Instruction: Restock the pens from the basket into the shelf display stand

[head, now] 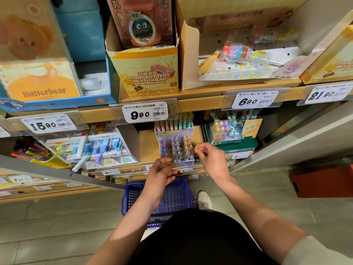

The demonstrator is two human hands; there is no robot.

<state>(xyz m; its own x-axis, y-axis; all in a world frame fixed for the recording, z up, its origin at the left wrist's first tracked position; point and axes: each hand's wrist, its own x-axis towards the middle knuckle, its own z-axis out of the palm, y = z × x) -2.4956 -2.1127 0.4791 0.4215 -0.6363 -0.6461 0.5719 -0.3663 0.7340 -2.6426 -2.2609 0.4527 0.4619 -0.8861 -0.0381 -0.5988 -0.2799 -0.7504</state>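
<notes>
A clear pen display stand (176, 148) sits on the lower shelf, holding several pens with clear, purple and gold tops. My right hand (211, 159) pinches a gold-topped pen (196, 148) at the stand's right edge. My left hand (162, 172) hovers just below the stand's front with fingers curled around thin dark pens (172, 176). The blue plastic basket (133, 196) stands on the floor beneath my arms; its contents are hidden by my left forearm.
Price rails (145, 113) line the shelf edges. Boxes of blue erasers and pens (99, 148) sit left of the stand, a green display (229, 132) right of it. The upper shelf holds Butterbear boxes (147, 73). My shoe (204, 199) is beside the basket.
</notes>
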